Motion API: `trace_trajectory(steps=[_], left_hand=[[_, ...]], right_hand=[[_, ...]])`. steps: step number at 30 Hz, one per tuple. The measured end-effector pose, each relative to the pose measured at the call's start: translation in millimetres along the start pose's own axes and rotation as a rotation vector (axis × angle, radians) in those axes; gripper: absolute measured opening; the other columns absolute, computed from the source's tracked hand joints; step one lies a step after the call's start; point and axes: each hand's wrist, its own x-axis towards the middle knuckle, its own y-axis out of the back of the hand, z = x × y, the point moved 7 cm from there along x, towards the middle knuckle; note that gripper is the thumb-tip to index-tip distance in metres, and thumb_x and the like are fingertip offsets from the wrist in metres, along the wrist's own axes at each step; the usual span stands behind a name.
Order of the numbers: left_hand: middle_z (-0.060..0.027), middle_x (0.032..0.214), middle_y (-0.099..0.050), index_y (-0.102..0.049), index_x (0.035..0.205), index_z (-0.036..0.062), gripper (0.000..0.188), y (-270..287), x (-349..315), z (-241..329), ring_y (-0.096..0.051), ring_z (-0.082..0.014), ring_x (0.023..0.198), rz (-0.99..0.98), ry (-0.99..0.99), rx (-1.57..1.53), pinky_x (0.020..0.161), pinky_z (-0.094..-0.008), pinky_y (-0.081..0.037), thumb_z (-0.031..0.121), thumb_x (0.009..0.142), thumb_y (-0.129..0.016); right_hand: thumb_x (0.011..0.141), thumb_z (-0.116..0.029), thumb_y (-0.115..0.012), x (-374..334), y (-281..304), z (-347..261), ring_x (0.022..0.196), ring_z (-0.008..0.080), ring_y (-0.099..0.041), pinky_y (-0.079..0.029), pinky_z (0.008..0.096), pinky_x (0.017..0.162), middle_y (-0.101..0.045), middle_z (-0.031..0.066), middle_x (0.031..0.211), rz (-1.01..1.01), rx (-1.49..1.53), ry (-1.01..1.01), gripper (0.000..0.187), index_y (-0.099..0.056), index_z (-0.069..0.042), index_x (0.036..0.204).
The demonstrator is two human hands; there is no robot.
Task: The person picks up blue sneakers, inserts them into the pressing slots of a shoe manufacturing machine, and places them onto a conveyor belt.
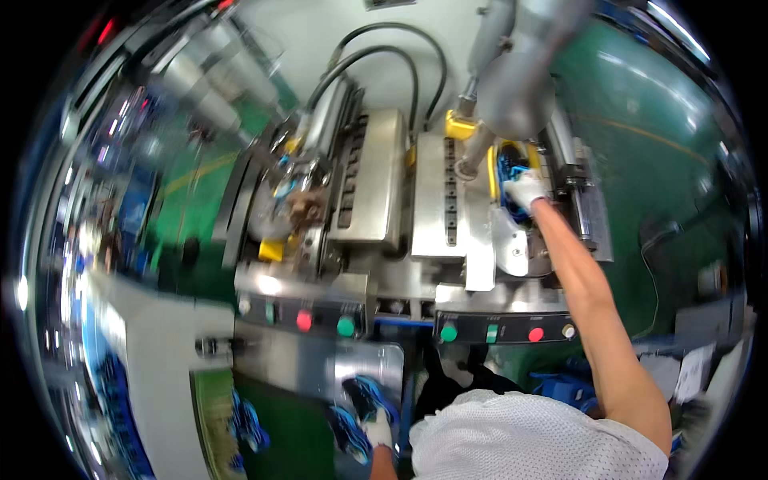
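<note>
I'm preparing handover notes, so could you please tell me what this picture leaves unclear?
All in the head view:
- Blue-black shoe in the yellow-edged holder: partly hidden by the white-gloved right hand.
- White-gloved left hand: too blurred to show its grip.
- Bare left forearm: cut off by the lower edge.

White covers the left hand and the right hand. The near shoes mix bright blue and black, and the white shirt has a dotted mesh pattern. On the right, the green floor bears a yellow line. The right control panel is black with red and green buttons; far hoses are black.
</note>
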Motion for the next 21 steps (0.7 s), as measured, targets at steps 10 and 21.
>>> trace_trajectory(steps=[10, 21], left_hand=[[-0.0258, 0.131, -0.061, -0.042, 0.142, -0.0023, 0.09, 0.9, -4.5, 12.6, -0.061, -0.0405, 0.12, 0.072, 0.033, -0.07, 0.101, -0.0458, -0.047, 0.057, 0.082, -0.073], [-0.0214, 0.133, -0.056, -0.046, 0.141, -0.0024, 0.082, 148.7, -52.6, -37.0, -0.053, -0.0374, 0.128, 0.407, -0.227, -0.319, 0.11, -0.0452, -0.042, 0.021, 0.074, -0.087]], right_hand=[[0.083, -0.02, -0.075, -392.6, -121.7, -67.3, 0.151, 0.0469, -0.021, -0.019, 0.0485, 0.125, -0.023, 0.0313, 0.161, -0.15, -0.144, 0.912, 0.091, -0.026, 0.009, 0.153], [0.077, -0.031, -0.081, -555.4, -235.1, -110.3, 0.152, 0.0418, -0.022, -0.022, 0.0432, 0.124, -0.024, 0.0317, 0.16, -0.765, 0.052, 0.736, 0.104, -0.023, 0.007, 0.155]])
